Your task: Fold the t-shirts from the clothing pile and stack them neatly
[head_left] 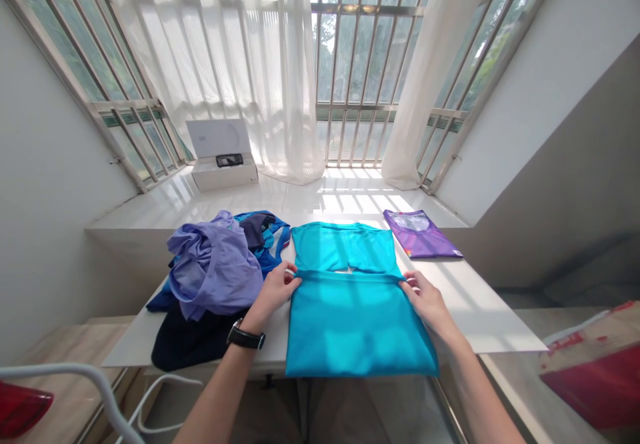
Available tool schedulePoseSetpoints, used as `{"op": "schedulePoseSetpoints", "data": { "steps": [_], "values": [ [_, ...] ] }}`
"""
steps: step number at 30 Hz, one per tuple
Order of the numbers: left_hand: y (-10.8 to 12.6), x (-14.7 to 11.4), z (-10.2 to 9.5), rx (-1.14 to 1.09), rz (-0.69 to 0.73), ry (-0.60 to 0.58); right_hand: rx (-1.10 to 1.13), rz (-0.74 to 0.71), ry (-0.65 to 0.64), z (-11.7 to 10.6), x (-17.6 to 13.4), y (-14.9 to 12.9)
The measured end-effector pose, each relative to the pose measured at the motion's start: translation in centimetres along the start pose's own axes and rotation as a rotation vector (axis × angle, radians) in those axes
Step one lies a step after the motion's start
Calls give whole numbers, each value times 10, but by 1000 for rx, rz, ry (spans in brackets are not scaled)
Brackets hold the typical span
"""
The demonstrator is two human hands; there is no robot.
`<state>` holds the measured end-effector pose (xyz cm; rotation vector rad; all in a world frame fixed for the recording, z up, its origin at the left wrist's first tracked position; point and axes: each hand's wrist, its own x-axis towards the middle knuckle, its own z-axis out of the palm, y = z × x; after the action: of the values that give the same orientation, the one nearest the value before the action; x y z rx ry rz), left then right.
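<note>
- I have the left hand (275,289) pinched, thumb against fingers, on the left end of the folded edge across the teal garment (360,324); a dark-strapped watch (246,336) sits on that wrist.
- I have the right hand (424,297) in a matching pinch at the right end of that edge, thumb in front and fingers curled behind the cloth.
- The teal garment lies between my two hands, flat on the white table (480,304); its near panel reaches just past the table's front edge, and a small gap shows in the cloth beyond the folded edge.
- Left of the teal cloth I see a loose heap: a lavender garment (220,271) crumpled on top, a navy cloth (190,344) under its near side, and blue patterned clothing (280,237) behind it to the right.
- At the far right of the table lies a flat purple item (435,244); it looks like a folded garment, though the glare keeps me from being sure.
- Beyond the table, on the sill (295,197), stands a white box (225,176) with its lid raised; a black object (229,160) sits in it, too small for me to identify.
- Off to the right, below table level, there is a red and beige bag (590,381); I can't see its contents.
</note>
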<state>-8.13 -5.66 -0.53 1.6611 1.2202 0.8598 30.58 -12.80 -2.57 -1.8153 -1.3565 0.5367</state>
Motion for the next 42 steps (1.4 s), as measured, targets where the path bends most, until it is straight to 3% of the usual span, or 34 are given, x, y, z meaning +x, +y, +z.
{"op": "schedulePoseSetpoints", "data": {
  "steps": [3, 7, 11, 13, 15, 19, 22, 25, 30, 32, 37, 42],
  "values": [
    [-1, 3, -3, 85, 3, 39, -97, -17, 9, 3, 0, 0],
    [4, 0, -8, 298, 26, 90, -288, -72, 155, 6, -7, -3],
    [16, -22, 4, 521, 246, 150, -359, -230, 294, 5, -25, -13],
    [19, -35, 18, 637, 379, 96, -376, -376, 239, 7, -33, -15],
    [17, -44, 33, 768, 434, -3, -461, -476, 103, 12, -39, -11],
    [5, -47, 47, 920, 338, -131, -702, -392, -85, 22, -40, 11],
    [3, -46, 44, 940, 292, -161, -767, -344, -119, 23, -36, 23],
    [7, -47, 42, 961, 334, -123, -774, -346, -81, 22, -35, 23],
    [12, -44, 44, 964, 444, -112, -716, -486, 29, 27, -40, 9],
    [9, -38, 43, 956, 433, -169, -682, -507, -39, 31, -40, 4],
    [-6, -20, 39, 937, 418, -219, -698, -378, -229, 35, -29, -1],
    [0, -13, 37, 929, 422, -219, -705, -369, -244, 35, -15, 0]
  ]
}}
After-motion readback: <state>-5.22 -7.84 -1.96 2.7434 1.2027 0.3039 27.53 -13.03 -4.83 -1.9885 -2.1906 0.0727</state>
